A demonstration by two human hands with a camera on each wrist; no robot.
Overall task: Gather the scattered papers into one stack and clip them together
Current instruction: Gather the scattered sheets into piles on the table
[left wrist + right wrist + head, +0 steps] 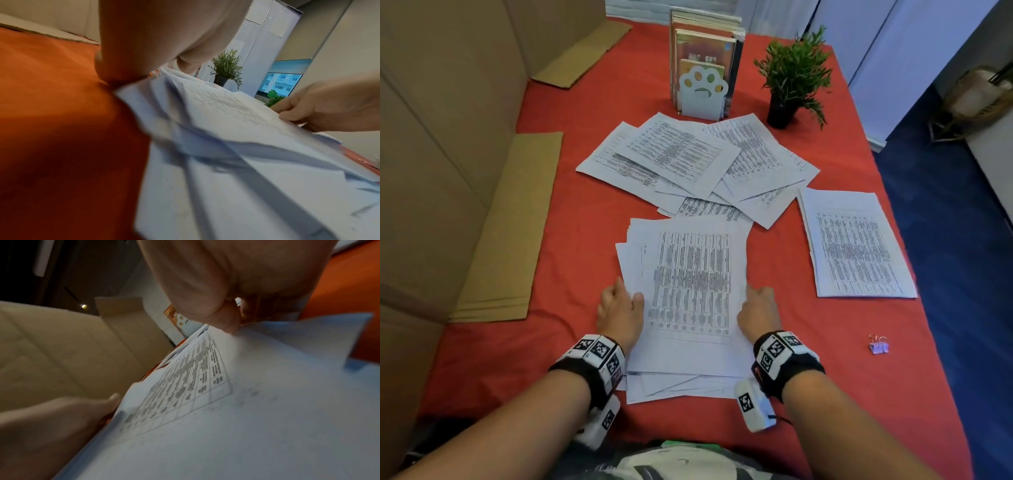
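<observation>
A loose stack of printed papers [688, 291] lies on the red tablecloth in front of me, its sheets not squared up. My left hand [628, 296] grips the stack's left edge, thumb on top. My right hand [754, 299] pinches its right edge. In the left wrist view the stack [246, 162] fans out below my left hand [164, 40], with my right hand [329, 110] at the far edge. In the right wrist view my thumb sits on the top sheet [246, 418]. More scattered papers [688, 164] lie further back, and a separate pile [856, 243] lies at the right. A small binder clip [878, 346] sits at the near right.
A paw-shaped bookend with books [703, 68] and a potted plant [794, 75] stand at the back. Flat cardboard sheets [513, 226] lie on the left beside a cardboard wall. The table's right edge [914, 260] drops to blue floor.
</observation>
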